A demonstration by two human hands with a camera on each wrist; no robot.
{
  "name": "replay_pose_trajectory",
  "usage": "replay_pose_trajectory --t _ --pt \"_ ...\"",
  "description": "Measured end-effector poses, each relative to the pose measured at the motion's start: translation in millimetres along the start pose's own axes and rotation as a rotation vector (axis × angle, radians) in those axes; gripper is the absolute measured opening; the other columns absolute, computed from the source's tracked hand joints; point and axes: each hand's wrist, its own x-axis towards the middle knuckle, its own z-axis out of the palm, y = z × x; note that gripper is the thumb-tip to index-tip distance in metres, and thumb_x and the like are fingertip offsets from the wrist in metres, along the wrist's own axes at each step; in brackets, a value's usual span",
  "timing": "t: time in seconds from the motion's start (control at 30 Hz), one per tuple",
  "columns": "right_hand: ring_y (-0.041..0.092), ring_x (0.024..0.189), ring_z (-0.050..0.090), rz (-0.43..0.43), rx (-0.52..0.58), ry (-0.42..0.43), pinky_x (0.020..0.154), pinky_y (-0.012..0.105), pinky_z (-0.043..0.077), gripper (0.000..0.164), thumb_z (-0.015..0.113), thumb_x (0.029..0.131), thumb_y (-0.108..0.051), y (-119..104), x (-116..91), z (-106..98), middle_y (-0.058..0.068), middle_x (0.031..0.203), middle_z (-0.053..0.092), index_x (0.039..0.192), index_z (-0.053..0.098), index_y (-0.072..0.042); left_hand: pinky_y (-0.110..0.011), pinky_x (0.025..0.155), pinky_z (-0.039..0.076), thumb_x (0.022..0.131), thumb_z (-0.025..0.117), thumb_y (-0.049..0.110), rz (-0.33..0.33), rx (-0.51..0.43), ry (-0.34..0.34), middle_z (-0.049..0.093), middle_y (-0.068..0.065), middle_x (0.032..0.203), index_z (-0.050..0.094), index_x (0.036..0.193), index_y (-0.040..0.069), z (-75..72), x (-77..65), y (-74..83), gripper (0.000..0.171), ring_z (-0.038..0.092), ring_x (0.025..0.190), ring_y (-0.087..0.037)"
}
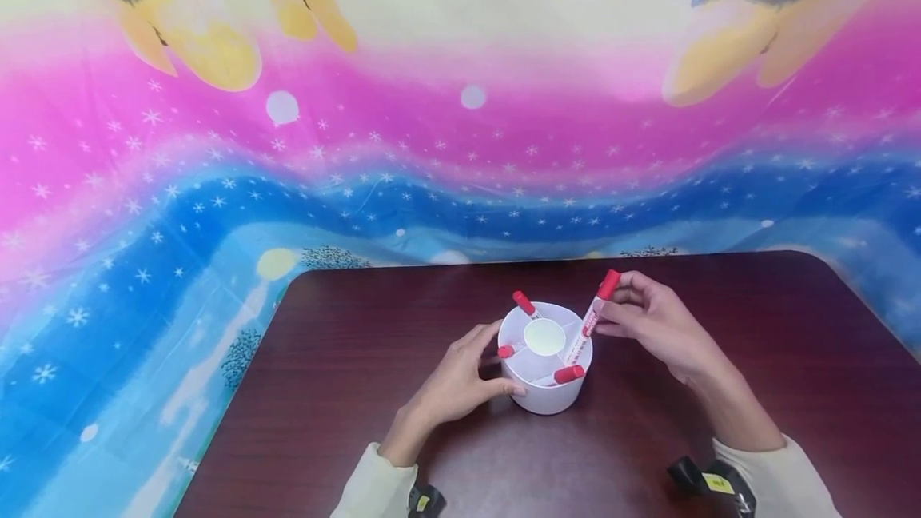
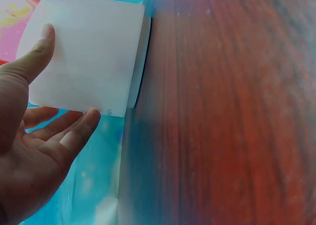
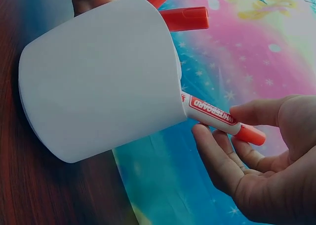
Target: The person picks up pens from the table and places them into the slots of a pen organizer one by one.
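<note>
A round white pen holder (image 1: 547, 401) with a divided top stands upright on the table. My left hand (image 1: 455, 376) holds its left side, the thumb on the near wall and the fingers on the far wall. At its right rim, my right hand (image 1: 663, 324) pinches a whiteboard marker (image 1: 592, 318) between thumb and fingers. This marker has a white body and a red cap, tilts up to the right, and has its lower end inside the holder. Three other red-capped markers lean in the holder: one at the back (image 1: 523, 301), one at left (image 1: 506, 352), one in front (image 1: 568, 375).
The dark reddish wooden table (image 1: 331, 342) has rounded back corners. Behind it hangs a pink and blue printed cloth (image 1: 432, 134) with snowflakes and cartoon figures. Black straps (image 1: 719, 483) with yellow labels sit at both wrists, by the pale sleeves.
</note>
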Motion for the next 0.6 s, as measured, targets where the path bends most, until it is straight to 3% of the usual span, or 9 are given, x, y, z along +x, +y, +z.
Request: replay_pose_trajectory --t 0.6 --pt "0.013 0.095 0.077 0.003 -0.019 -0.045 0.09 0.038 0.067 0.039 0.07 0.103 -0.007 1.7 0.6 2.1 0.026 0.117 0.066 0.131 0.051 0.01 -0.036 0.111 0.058 0.08 0.095 0.045 -0.006 -0.027 -0.001 0.063 0.001 0.143 0.045 0.164 0.024 0.5 -0.7 0.4 0.1 0.066 0.134 -0.018"
